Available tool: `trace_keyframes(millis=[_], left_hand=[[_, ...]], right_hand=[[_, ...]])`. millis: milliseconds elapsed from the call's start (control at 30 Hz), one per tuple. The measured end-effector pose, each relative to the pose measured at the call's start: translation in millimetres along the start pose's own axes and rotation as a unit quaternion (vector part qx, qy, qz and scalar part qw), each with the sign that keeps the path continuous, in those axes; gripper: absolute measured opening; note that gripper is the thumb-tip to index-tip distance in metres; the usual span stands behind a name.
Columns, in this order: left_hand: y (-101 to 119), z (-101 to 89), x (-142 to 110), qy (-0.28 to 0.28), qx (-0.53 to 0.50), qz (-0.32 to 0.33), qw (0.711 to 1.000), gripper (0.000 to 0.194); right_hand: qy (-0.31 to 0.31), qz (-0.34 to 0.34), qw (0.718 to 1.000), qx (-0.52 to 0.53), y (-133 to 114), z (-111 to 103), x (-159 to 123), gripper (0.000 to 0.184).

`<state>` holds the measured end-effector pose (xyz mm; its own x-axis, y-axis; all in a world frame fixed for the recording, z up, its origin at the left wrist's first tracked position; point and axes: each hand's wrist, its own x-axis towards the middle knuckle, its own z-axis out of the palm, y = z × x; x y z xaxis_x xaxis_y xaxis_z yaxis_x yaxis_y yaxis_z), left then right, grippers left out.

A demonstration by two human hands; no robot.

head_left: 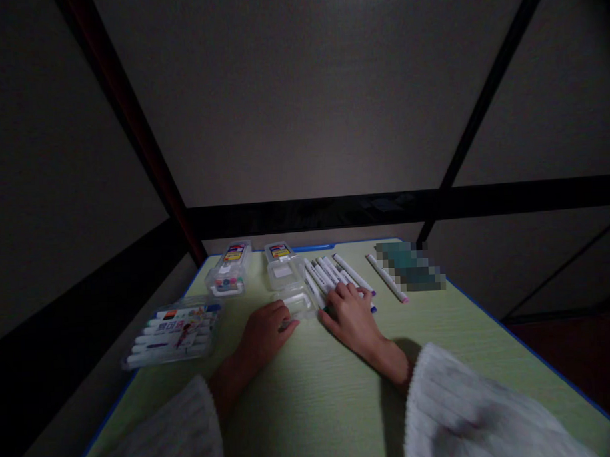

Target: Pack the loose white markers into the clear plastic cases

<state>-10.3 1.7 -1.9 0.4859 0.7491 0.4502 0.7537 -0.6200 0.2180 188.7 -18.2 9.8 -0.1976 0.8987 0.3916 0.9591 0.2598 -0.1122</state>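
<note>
My left hand (267,328) is at the near left edge of an opened clear plastic case (298,303). Its fingers curl over that edge, with the thumb along the near side. My right hand (352,315) lies over the near ends of several white markers (330,273), fingers slightly bent and thumb held apart. The fingertips touch the markers, but I see none lifted. These markers lie side by side, right of the case, some with dark blue or purple ends. A white marker with pink ends (387,279) lies alone further right.
A closed clear case of white markers (174,332) lies at the left table edge. Behind it stands another clear case (230,270) with colored ends inside. A blurred green item (410,265) is at the back right. The light green table (311,401) meets a panel wall (301,122).
</note>
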Motion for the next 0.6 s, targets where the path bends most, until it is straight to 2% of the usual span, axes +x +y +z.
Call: trace_keyframes(millis=[300, 600], left_hand=[[1.4, 0.2, 1.0, 0.003, 0.001, 0.004, 1.000, 0.019], [-0.5, 1.2, -1.0, -0.006, 0.007, -0.002, 1.000, 0.018]], right_hand=[[-0.004, 0.004, 1.000, -0.027, -4.0, 1.4, 2.9, 0.020], [0.019, -0.008, 1.000, 0.005, -0.5, -2.2, 3.9, 0.014]])
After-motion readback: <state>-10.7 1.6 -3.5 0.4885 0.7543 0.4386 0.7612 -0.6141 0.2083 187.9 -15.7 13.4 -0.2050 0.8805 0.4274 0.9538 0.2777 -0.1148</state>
